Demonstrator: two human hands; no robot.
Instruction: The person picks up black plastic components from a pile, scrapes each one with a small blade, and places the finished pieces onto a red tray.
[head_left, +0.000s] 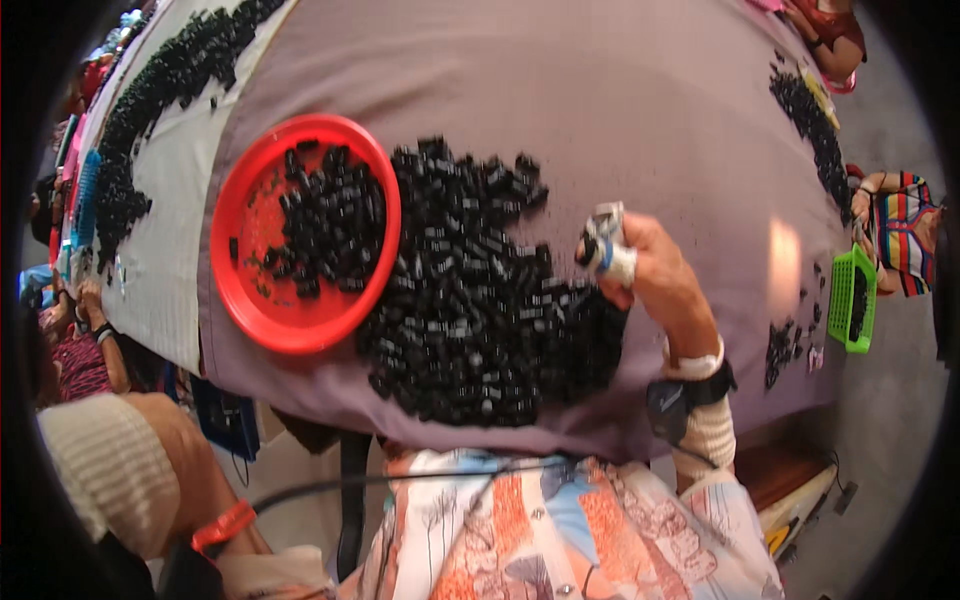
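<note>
My right hand (655, 262) is raised over the right edge of a heap of small black plastic pieces (470, 300). White wrapping (610, 250) covers some of its fingertips, which are pinched together. A dark bit shows at the tips, apparently one of the black pieces. My left hand (190, 455) is low at the left, bent close to the camera below a ribbed cream sleeve; its fingers are hidden. Left of the heap, a round red tray (232, 290) rests tilted against it, with many black pieces gathered toward its right side.
A mauve cloth (660, 120) covers the table. Another table with a long black heap (160, 90) stands at the left, with people beside it. At the right, a person in a striped top (905, 230) is near a green basket (850, 315). A black cable (400, 478) crosses my front.
</note>
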